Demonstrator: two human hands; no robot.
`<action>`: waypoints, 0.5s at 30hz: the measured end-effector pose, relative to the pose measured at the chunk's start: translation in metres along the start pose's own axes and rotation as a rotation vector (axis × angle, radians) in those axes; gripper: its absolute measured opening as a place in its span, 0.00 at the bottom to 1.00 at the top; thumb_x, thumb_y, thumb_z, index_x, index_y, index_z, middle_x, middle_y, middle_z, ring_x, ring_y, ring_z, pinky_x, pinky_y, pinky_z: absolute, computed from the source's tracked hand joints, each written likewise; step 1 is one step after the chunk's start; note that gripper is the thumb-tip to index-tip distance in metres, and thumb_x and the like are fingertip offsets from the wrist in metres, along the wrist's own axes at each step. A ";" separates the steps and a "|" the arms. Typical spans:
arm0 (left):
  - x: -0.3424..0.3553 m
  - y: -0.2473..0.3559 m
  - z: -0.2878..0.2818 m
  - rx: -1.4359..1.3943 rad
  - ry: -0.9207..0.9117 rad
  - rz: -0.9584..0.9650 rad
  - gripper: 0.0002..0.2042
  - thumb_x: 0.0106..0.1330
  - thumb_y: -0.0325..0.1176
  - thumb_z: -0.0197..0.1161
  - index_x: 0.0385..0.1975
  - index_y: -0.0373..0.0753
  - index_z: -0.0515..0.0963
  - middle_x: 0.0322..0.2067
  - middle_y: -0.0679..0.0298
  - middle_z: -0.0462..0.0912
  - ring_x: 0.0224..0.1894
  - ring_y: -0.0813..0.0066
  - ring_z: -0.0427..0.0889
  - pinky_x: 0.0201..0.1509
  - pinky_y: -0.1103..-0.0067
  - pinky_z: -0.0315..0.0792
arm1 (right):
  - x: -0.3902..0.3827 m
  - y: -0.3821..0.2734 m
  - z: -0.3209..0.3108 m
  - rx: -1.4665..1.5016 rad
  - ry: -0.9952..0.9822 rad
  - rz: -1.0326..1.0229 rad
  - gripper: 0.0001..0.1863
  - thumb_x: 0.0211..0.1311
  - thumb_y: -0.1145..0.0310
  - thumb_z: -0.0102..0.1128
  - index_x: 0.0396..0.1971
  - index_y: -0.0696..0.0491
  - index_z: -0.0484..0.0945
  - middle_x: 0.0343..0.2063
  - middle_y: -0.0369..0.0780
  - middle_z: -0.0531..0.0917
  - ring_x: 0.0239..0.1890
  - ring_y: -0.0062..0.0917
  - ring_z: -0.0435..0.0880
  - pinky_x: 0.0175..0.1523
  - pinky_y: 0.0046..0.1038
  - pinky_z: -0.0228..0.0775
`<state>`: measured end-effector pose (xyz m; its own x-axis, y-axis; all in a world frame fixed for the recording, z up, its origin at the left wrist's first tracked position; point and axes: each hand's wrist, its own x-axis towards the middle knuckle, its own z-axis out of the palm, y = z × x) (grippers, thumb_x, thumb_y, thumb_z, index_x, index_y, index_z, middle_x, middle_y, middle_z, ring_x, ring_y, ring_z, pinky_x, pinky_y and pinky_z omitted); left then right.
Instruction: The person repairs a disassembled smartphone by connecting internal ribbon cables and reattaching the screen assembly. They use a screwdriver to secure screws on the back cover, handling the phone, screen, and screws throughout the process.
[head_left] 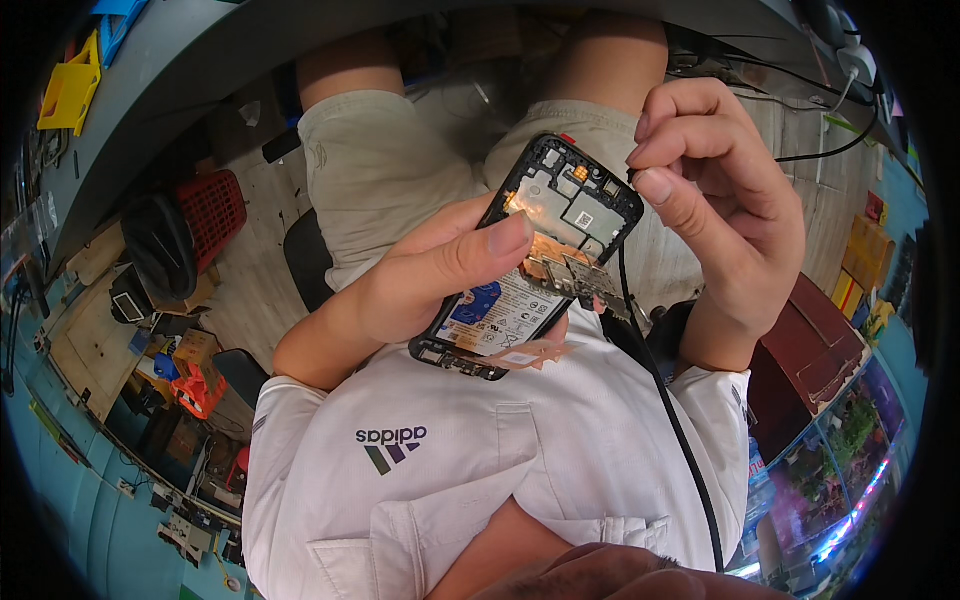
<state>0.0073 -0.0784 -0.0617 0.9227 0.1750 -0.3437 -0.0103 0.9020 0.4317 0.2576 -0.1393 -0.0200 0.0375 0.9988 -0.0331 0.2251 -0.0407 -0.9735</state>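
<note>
Left hand (420,275) curled around an opened phone (535,255) at frame centre, thumb pressed across its exposed insides. Right hand (715,190), at two o'clock, fingers pinched shut on a black cable (660,385) at the phone's top corner.

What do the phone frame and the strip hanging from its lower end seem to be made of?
Phone frame: likely matte black plastic, with moulded cut-outs along the rim. Strip: probably thin amber film or tape, translucent and curling. The left hand grips the phone; the right hand pinches at its top corner.
</note>
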 end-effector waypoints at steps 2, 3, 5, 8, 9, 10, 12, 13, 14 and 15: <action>0.001 -0.001 0.008 -0.010 0.054 0.029 0.40 0.78 0.64 0.54 0.64 0.23 0.70 0.38 0.39 0.87 0.35 0.56 0.90 0.36 0.71 0.84 | -0.001 -0.002 0.001 -0.010 -0.003 0.009 0.07 0.65 0.79 0.71 0.41 0.62 0.83 0.50 0.45 0.78 0.48 0.23 0.77 0.51 0.23 0.69; 0.002 -0.001 0.011 -0.014 0.079 0.041 0.41 0.78 0.64 0.54 0.64 0.23 0.70 0.38 0.39 0.87 0.35 0.56 0.90 0.36 0.71 0.84 | -0.001 -0.003 0.002 -0.018 -0.004 0.018 0.07 0.65 0.79 0.71 0.41 0.62 0.83 0.50 0.44 0.78 0.48 0.23 0.77 0.52 0.23 0.68; 0.001 -0.001 0.012 -0.010 0.088 0.047 0.40 0.78 0.63 0.54 0.64 0.23 0.70 0.38 0.38 0.87 0.35 0.56 0.90 0.35 0.72 0.83 | -0.002 -0.004 0.003 -0.008 -0.004 0.034 0.07 0.65 0.78 0.71 0.41 0.62 0.83 0.50 0.45 0.78 0.48 0.23 0.77 0.50 0.22 0.68; 0.000 -0.001 0.002 0.003 0.028 0.021 0.39 0.78 0.62 0.53 0.64 0.23 0.70 0.39 0.37 0.87 0.34 0.56 0.90 0.32 0.72 0.83 | 0.002 0.003 0.004 0.172 -0.033 0.100 0.08 0.67 0.75 0.69 0.42 0.62 0.84 0.52 0.46 0.77 0.47 0.21 0.75 0.45 0.19 0.69; 0.001 0.002 -0.002 0.010 -0.030 0.001 0.38 0.78 0.61 0.53 0.64 0.23 0.70 0.39 0.37 0.87 0.33 0.56 0.90 0.31 0.73 0.83 | 0.002 0.002 0.003 0.296 -0.031 0.165 0.08 0.68 0.74 0.69 0.42 0.62 0.84 0.52 0.46 0.76 0.46 0.20 0.74 0.42 0.18 0.69; 0.002 0.002 -0.004 -0.002 -0.032 0.001 0.38 0.78 0.61 0.53 0.64 0.23 0.70 0.39 0.36 0.87 0.33 0.56 0.90 0.30 0.73 0.82 | 0.003 0.001 0.001 0.420 -0.030 0.229 0.09 0.70 0.73 0.68 0.43 0.62 0.84 0.52 0.47 0.76 0.45 0.19 0.73 0.40 0.17 0.69; 0.001 0.001 -0.003 -0.026 -0.037 0.009 0.37 0.78 0.60 0.53 0.63 0.23 0.70 0.39 0.36 0.87 0.33 0.56 0.90 0.29 0.74 0.82 | 0.004 0.013 -0.004 0.674 -0.091 0.276 0.08 0.73 0.73 0.66 0.45 0.63 0.85 0.55 0.45 0.77 0.38 0.17 0.73 0.38 0.17 0.67; 0.000 0.001 -0.005 -0.016 -0.036 0.004 0.37 0.78 0.60 0.54 0.63 0.23 0.70 0.42 0.36 0.86 0.35 0.54 0.90 0.31 0.72 0.83 | 0.004 0.019 -0.007 0.801 -0.121 0.300 0.09 0.74 0.73 0.65 0.46 0.63 0.85 0.56 0.44 0.77 0.35 0.15 0.74 0.37 0.17 0.65; 0.000 0.000 -0.004 -0.025 -0.020 0.012 0.37 0.78 0.59 0.54 0.64 0.23 0.70 0.44 0.35 0.86 0.35 0.53 0.91 0.33 0.71 0.83 | 0.003 0.020 -0.009 0.830 -0.122 0.292 0.09 0.75 0.73 0.64 0.46 0.63 0.85 0.57 0.44 0.76 0.34 0.15 0.73 0.36 0.18 0.65; -0.002 -0.002 -0.002 -0.034 0.005 0.025 0.37 0.78 0.59 0.54 0.64 0.23 0.70 0.46 0.35 0.85 0.36 0.52 0.91 0.34 0.70 0.84 | 0.004 0.022 -0.008 0.864 -0.132 0.284 0.10 0.76 0.72 0.63 0.47 0.63 0.84 0.57 0.45 0.76 0.32 0.15 0.72 0.36 0.18 0.65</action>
<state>0.0048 -0.0800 -0.0634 0.9200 0.1994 -0.3373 -0.0463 0.9101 0.4119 0.2708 -0.1363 -0.0399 -0.1428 0.9521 -0.2704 -0.5835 -0.3017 -0.7540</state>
